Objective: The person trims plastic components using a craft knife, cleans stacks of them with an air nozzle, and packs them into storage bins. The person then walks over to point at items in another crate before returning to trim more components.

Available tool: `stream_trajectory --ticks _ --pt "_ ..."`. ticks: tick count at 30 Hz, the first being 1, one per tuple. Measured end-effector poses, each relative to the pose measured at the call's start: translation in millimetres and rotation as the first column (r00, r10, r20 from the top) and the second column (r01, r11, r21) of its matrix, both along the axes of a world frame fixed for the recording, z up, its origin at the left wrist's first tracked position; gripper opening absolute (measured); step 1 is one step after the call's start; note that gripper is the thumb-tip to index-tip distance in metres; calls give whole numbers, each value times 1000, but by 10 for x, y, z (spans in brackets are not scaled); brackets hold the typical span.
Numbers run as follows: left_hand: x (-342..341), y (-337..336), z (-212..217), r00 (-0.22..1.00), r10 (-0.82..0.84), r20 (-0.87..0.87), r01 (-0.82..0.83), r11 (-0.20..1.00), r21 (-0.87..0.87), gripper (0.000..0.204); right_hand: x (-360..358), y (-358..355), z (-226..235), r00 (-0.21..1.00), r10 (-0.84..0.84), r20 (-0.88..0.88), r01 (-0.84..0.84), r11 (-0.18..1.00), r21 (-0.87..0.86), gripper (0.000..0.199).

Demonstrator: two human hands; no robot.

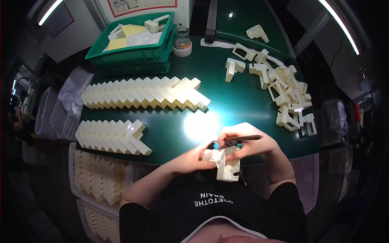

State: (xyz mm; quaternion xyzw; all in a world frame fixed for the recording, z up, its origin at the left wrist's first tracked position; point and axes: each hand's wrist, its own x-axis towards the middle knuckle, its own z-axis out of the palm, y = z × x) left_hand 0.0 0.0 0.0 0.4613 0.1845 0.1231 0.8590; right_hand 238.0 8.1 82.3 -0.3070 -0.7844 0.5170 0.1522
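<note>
At lower centre of the frame, the left hand (193, 158) fingers clasp a cream plastic part (225, 165) over the green counter (178, 125) edge. The right hand (245, 142) fingers pinch a dark thin tool (242, 138) against the part's top.

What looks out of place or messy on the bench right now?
Nothing looks damaged or spilled. The loose white plastic parts on the right lie in a jumbled heap, unlike the two neat rows on the left. The left hand holds a white part; the right hand holds a thin tool against it.
</note>
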Motion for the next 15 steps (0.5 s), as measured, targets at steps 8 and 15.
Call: stream_trajectory --ticks 8,15 --pt "83 -128 -224 977 -60 203 105 970 -218 82 -38 3 -360 963 -227 -145 224 974 -37 34" --pt "67 -31 -362 808 529 260 -204 665 -719 83 148 -224 -605 628 -603 -492 721 689 76 89"
